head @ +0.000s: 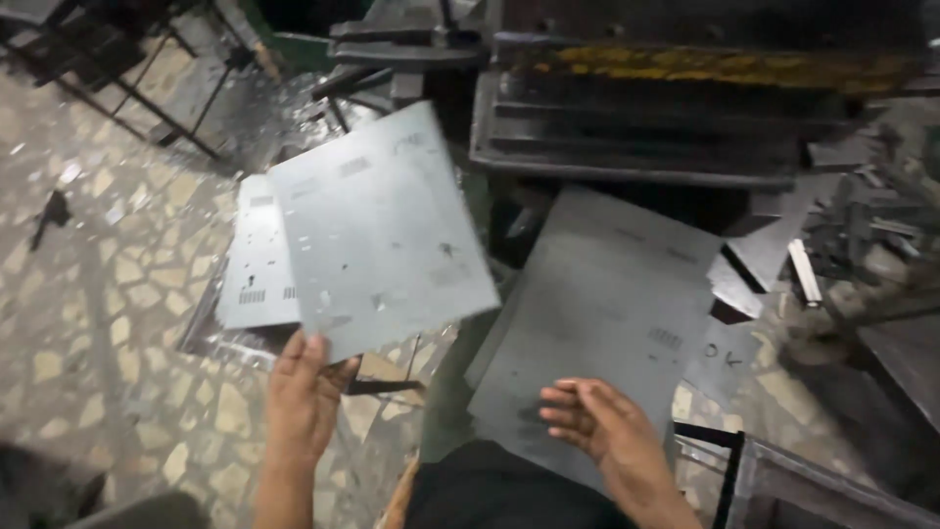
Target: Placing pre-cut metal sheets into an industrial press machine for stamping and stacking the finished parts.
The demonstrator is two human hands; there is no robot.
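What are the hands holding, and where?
The left hand holds a punched grey metal sheet by its bottom corner. The right hand holds nothing.

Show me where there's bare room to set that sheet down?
Bare stone floor lies left of the left hand and its lifted sheet. Ahead, the press crowds things; scrap strips clutter the right, beyond the sheet stack.

No packages, labels, signs or screens show anywhere here, only bare grey sheet metal, machinery and a tiled floor.
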